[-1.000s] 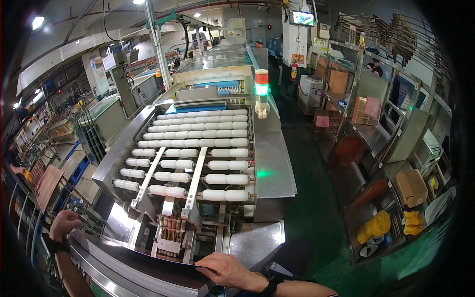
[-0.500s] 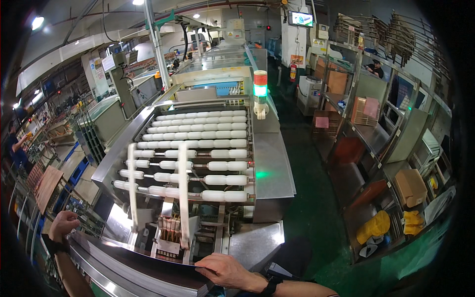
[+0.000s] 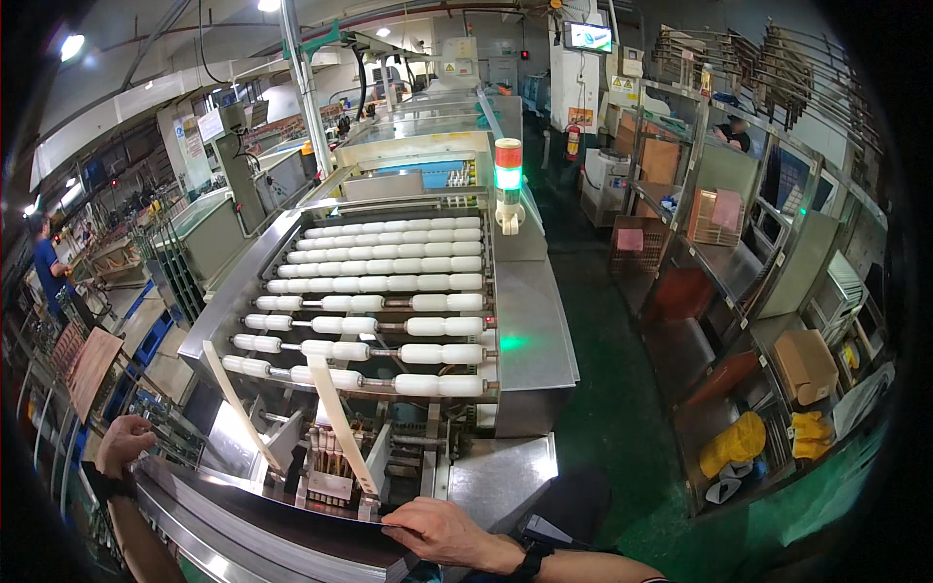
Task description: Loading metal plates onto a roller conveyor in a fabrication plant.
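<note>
My right hand (image 3: 447, 534) grips the near right part of a dark thin sheet (image 3: 292, 520), thumb and fingers at its edge. The sheet lies on top of a stack of panels (image 3: 209, 525) at the lower edge. My left hand (image 3: 124, 444) is just above the stack's left corner, fingers curled, with nothing visible in it. Beyond the sheet are two pale flat arms, a left one (image 3: 238, 408) and a right one (image 3: 342, 423), tilted in front of a conveyor with white rollers (image 3: 389, 264).
A signal tower (image 3: 508, 185) with its green part lit stands on the conveyor's right side. At right a shelf rack holds a cardboard box (image 3: 807, 365) and yellow gloves (image 3: 734, 445). A copper-coloured panel (image 3: 94, 369) leans at left. A person in blue (image 3: 47, 262) stands far left.
The two pale arms have swung back from over the rollers, their upper ends now lower and further left. Both my hands stay in place. The person at far left has straightened up.
</note>
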